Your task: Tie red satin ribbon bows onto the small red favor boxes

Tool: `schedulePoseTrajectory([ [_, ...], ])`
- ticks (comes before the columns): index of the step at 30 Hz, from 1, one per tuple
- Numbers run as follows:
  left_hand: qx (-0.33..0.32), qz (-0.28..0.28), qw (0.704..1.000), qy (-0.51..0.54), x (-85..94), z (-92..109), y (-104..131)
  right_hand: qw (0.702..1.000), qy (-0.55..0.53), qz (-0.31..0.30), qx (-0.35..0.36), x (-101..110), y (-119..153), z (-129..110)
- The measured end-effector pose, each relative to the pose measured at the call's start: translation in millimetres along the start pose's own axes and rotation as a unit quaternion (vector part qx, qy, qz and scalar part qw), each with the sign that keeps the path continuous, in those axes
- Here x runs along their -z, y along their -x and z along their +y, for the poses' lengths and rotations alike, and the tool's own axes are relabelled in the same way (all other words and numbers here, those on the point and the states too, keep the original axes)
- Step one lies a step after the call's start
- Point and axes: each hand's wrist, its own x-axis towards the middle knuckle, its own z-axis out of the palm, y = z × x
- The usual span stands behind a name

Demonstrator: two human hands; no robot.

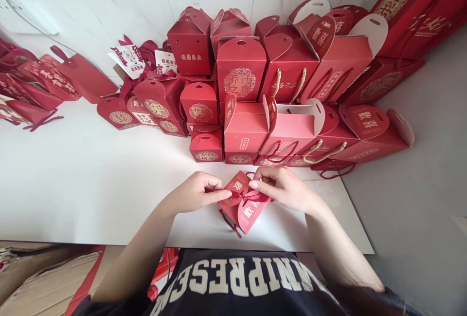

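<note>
A red gift box (pixel 243 216) with gold lettering and curved flaps sits on the white table before me. Across its top runs a dark red ribbon (pixel 249 197), looped and crossed at the middle. My left hand (pixel 200 192) pinches the ribbon between thumb and forefinger at the box's left side. On the right, my right hand (pixel 279 188) has its thumb and fingers closed on the ribbon near the knot; its exact grip is partly hidden. A twisted dark red cord (pixel 230 223) hangs from the box's front left side.
Stacked red gift boxes (pixel 245 123) stand along the tiled wall just beyond my hands. Red bags with ribbons (pixel 54 77) lie at the far left. A large red bag (pixel 419 9) rests at the back right, beside a grey wall (pixel 430 199). Cardboard (pixel 47 282) lies below the table's front left edge.
</note>
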Motion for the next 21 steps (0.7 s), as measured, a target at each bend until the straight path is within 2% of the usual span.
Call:
schedulePoseTrajectory([
  [5, 0.019, -0.034, 0.998, 0.055, 1.6, 2.6, -1.7, 0.998, 0.023, 0.02, 0.063, 6.6, 13.3, -5.8],
  [10, 0.003, -0.04, 0.999, 0.019, 1.2, 9.6, -10.2, 0.992, 0.063, -0.054, 0.092, 5.7, 17.8, -5.7],
  [13, -0.036, -0.022, 0.999, -0.004, 3.3, 17.2, -15.7, 0.992, 0.07, -0.05, 0.089, 6.4, 16.9, -6.7],
  [16, -0.042, -0.013, 0.999, 0.011, 8.2, 22.1, -17.3, 0.997, 0.06, -0.012, 0.044, 10.7, 16.9, -9.1],
  [19, 0.004, -0.01, 1.0, 0.02, 12.4, 20.5, -15.8, 0.999, 0.028, 0.006, -0.032, 14.2, 18.1, -10.8],
  [21, 0.029, -0.01, 0.999, 0.038, 13.6, 16.2, -14.5, 0.998, 0.01, -0.004, -0.063, 13.6, 18.7, -10.0],
])
